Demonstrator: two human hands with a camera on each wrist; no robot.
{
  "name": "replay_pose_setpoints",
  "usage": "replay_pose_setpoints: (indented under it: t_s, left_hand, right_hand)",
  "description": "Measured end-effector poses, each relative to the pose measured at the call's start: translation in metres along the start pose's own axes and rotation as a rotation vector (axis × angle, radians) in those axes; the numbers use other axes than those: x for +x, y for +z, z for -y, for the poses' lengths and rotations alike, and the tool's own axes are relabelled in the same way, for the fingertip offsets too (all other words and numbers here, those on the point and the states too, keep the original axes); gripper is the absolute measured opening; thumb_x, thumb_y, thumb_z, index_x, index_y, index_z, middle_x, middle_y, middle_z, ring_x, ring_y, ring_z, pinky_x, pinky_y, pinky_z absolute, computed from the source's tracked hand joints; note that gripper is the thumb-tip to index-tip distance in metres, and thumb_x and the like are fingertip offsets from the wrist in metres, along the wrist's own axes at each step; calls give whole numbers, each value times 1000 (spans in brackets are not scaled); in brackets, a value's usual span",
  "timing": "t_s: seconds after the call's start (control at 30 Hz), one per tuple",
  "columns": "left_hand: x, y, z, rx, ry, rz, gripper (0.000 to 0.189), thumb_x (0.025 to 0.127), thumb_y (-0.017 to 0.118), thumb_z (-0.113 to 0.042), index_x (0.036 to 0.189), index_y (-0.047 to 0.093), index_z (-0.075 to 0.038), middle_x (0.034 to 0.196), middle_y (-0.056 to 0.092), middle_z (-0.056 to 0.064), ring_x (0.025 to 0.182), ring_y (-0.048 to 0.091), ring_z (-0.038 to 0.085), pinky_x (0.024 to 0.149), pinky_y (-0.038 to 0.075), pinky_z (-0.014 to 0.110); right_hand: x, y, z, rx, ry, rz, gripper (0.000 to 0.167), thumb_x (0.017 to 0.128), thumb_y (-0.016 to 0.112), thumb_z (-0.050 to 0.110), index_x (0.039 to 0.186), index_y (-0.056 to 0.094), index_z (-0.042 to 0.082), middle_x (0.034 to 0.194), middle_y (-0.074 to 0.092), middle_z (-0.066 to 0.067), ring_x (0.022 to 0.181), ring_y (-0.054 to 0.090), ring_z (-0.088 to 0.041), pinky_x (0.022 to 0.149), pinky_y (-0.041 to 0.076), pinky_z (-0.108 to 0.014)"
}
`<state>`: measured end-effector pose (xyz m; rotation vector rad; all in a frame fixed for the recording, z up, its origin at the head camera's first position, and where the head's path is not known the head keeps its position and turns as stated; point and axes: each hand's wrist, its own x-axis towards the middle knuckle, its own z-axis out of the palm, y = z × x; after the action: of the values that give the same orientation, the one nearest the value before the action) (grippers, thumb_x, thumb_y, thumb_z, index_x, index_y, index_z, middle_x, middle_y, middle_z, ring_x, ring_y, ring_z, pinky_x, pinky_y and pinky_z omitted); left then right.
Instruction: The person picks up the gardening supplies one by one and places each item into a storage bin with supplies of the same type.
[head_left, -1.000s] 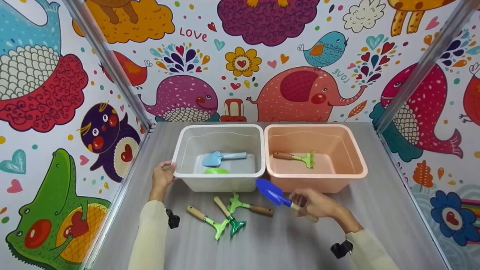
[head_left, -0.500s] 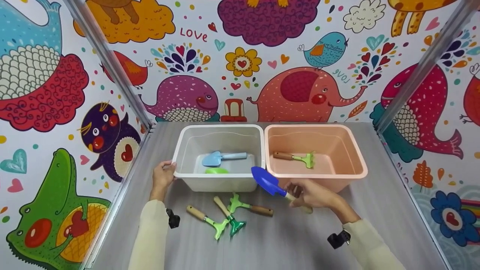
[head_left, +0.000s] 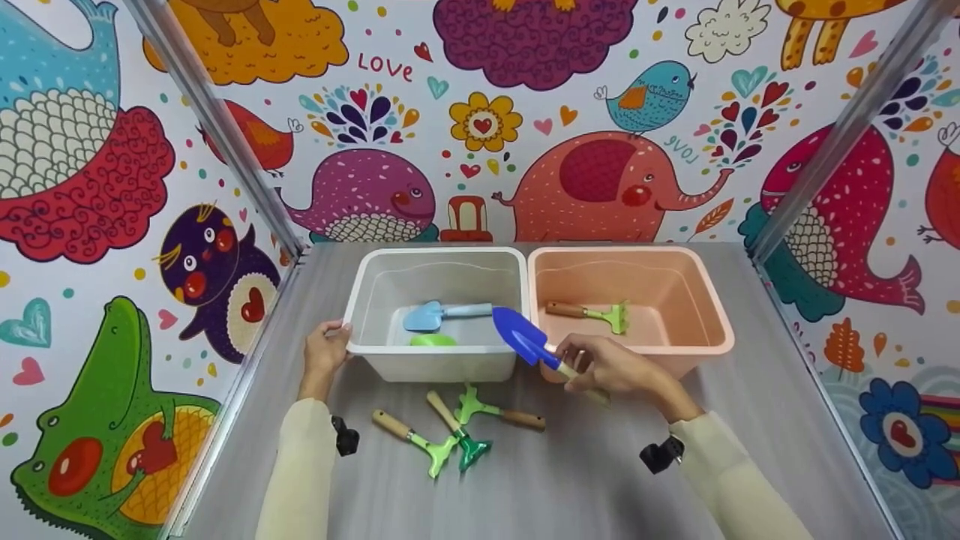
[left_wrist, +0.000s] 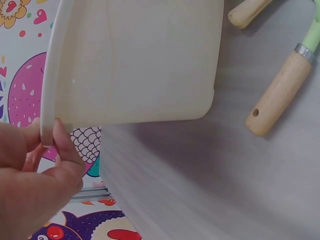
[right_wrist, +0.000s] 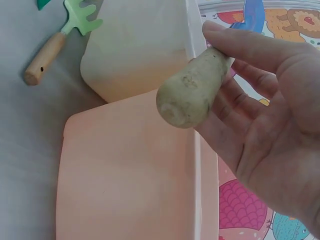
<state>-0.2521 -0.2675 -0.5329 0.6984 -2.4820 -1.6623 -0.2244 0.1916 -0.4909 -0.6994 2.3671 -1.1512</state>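
Observation:
My right hand (head_left: 611, 367) holds a blue hand trowel (head_left: 525, 337) by its pale wooden handle (right_wrist: 192, 90), between thumb and fingers. The blade points up and left, over the near right corner of the white bin (head_left: 442, 364). With thumb and fingers my left hand (head_left: 326, 352) pinches that bin's rim (left_wrist: 48, 90) at its left near corner. Inside the white bin lie a light blue trowel (head_left: 426, 318) and a bright green piece (head_left: 433, 340), partly hidden by the front wall. In the peach bin (head_left: 709, 330) rests a green hand rake (head_left: 616, 318) with a brown handle.
On the grey table (head_left: 525, 487) before the bins lie a green rake (head_left: 471, 405) with a brown handle, a dark green tool (head_left: 472, 450) and a light green tool (head_left: 439, 454). The bins stand side by side. Patterned walls (head_left: 480, 45) surround the table.
My right hand has moved up and left with the blue trowel, from in front of the bins to the white bin's near right corner. The left hand has stayed on the rim.

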Motion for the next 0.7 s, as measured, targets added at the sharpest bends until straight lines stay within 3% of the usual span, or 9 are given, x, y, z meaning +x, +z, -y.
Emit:
replay_pose_setpoints:
  t_s: [0.5, 0.7]
  left_hand:
    - [2, 2, -1, -29, -21, 13, 33, 102, 56, -12, 128, 56, 9, 110, 67, 29, 58, 53, 2, 56, 50, 17]
    - [2, 1, -1, -45, -32, 33, 35, 102, 56, -12, 131, 55, 9, 113, 66, 30, 58, 53, 2, 55, 49, 16]
  right_hand:
    - [26, -2, 15, -92, -33, -51, 34, 80, 84, 19, 110, 67, 21, 97, 68, 1, 89, 64, -15, 78, 53, -30]
    - [36, 2, 17, -59, -48, -34, 35, 81, 83, 20, 111, 66, 17, 98, 68, -3, 88, 65, -16, 76, 54, -30]
